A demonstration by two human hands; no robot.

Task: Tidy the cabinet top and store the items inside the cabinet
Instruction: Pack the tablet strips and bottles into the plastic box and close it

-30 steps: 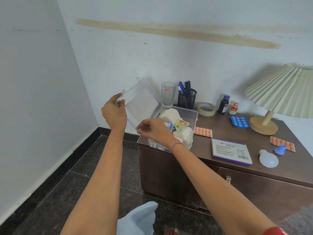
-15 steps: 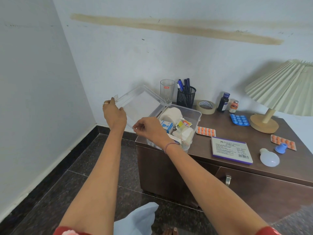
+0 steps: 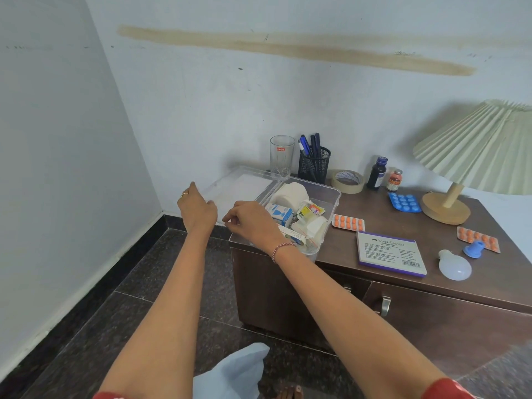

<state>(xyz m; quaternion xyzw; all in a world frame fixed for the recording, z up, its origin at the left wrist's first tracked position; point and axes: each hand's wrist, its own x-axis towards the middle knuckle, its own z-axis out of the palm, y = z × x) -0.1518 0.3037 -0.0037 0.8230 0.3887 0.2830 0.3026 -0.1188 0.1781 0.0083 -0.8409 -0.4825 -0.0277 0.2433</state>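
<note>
**Inspector A:** Edges and clearance?
**Inspector B:** The clear box (image 3: 331, 197) is sitting at the left end of the cabinet top (image 3: 383, 221), centre frame. Its lid (image 3: 244, 188) is overhanging open floor leftward.
**Inspector A:** Hands?
**Inspector B:** The left hand (image 3: 198, 210) is gripping the lid's left edge, and the right hand (image 3: 253, 223) is pinching its near edge.
**Inspector A:** Orientation?
**Inspector B:** The lid is lying nearly flat, long axis running up-frame toward the wall.

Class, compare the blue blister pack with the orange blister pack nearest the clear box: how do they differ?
The blue blister pack holds round blue tablets; the orange blister pack holds oblong orange ones. The blue blister pack lies beside the lamp base; the orange blister pack lies beside the clear box. Both lie flat on the cabinet top.
</note>
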